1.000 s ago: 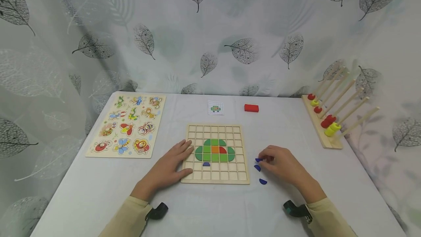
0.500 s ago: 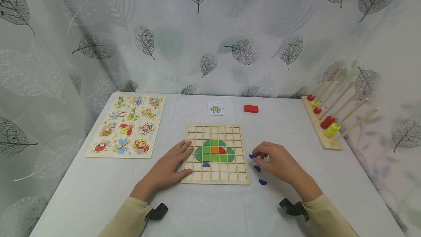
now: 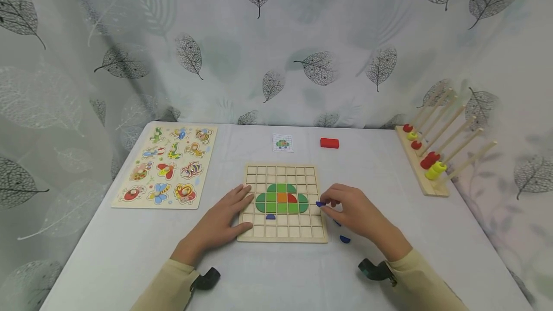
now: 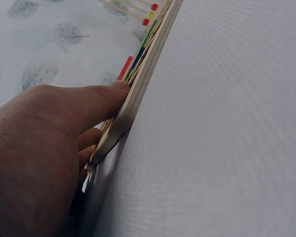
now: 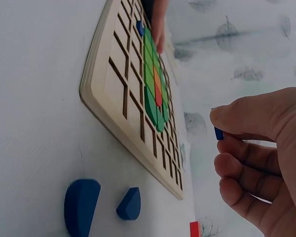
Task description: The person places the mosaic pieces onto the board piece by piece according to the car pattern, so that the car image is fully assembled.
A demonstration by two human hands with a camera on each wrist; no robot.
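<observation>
A wooden grid board (image 3: 282,234) lies mid-table, with green, orange and red pieces grouped in its cells. One blue half-round piece (image 3: 270,217) sits in a cell just below that group. My left hand (image 3: 220,215) rests along the board's left edge, fingers spread, thumb on the rim in the left wrist view. At the board's right edge my right hand (image 3: 356,210) pinches another blue half-round piece (image 5: 218,133) between thumb and index finger. Two more blue half-round pieces lie on the cloth beneath it, one (image 5: 82,207) nearer the wrist camera, the other (image 5: 129,204) partly covered in the head view.
A small pattern card (image 3: 282,143) and a red block (image 3: 330,143) lie behind the board. To the left is an insect puzzle board (image 3: 166,167). At the right stands a wooden peg rack (image 3: 425,172) with red and yellow beads.
My right hand has lifted its blue half-round piece from beside the others and carried it left to the board's right edge. The left hand has stayed in place.
</observation>
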